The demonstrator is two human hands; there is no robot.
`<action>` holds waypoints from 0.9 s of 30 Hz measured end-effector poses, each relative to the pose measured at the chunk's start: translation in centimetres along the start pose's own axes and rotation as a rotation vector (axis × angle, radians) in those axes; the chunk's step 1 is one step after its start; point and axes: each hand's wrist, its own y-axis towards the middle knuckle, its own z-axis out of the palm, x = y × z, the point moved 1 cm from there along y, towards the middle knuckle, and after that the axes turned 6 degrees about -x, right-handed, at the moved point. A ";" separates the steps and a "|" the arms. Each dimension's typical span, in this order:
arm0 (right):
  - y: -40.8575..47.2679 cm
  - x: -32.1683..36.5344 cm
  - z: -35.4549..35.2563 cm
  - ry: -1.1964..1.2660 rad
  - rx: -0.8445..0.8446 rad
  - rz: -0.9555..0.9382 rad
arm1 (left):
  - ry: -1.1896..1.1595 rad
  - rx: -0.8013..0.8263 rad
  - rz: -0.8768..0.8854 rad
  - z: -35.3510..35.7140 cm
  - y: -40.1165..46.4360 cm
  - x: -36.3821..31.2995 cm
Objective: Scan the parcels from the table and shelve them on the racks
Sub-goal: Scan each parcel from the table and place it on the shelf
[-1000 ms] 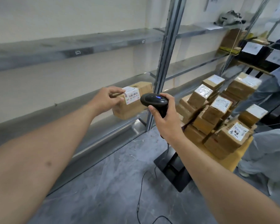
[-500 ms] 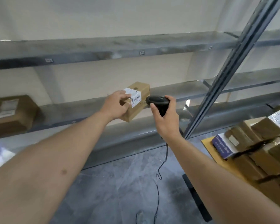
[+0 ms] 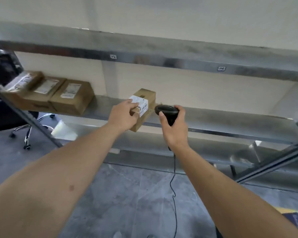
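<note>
A small brown parcel (image 3: 143, 107) is held in the air in front of the middle shelf (image 3: 230, 121) of a metal rack, its far end over the shelf's front edge and tilted so that one top corner points at the wall. A white label (image 3: 141, 104) with a barcode wraps over its near top edge. The left hand (image 3: 123, 115) grasps the parcel from the near side, fingers curled over the top and lying partly on the label, thumb out of sight behind the box. The right hand (image 3: 175, 127) is clenched around the handle of a black scanner (image 3: 166, 110), thumb up along its left side, fingers wrapped round the right; the scanner's head sits just beside the parcel's right face, a narrow gap between them. One thin black cable (image 3: 173, 186) hangs from the bottom of the handle down toward the grey floor (image 3: 127, 203). On the same shelf, well apart to the left, stand three more boxes (image 3: 72, 98) in a row, touching side by side, each with one white label on top. The upper shelf (image 3: 162, 54) runs across above, with two small tags on its front edge. At far left, below the shelf, the chrome wheeled base of one chair (image 3: 27, 133) shows on the floor.
</note>
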 end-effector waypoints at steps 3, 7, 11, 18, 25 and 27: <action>1.3 0.5 3.0 0.005 0.053 0.001 | 0.017 -0.021 -0.054 -0.9 1.2 2.7; 3.1 1.4 7.3 -0.013 0.105 -0.013 | 0.033 -0.045 -0.100 -2.1 3.5 6.6; 4.3 2.6 12.3 -0.023 0.127 -0.021 | 0.057 -0.037 -0.089 -2.9 6.4 11.2; 5.5 4.3 21.9 -0.066 0.105 0.032 | 0.056 -0.012 -0.091 -4.2 11.5 19.2; 6.0 4.9 27.9 -0.095 0.055 0.103 | 0.113 0.000 -0.119 -3.6 15.2 24.9; 6.1 4.7 28.8 -0.099 0.046 0.119 | 0.129 0.015 -0.139 -2.7 15.7 26.2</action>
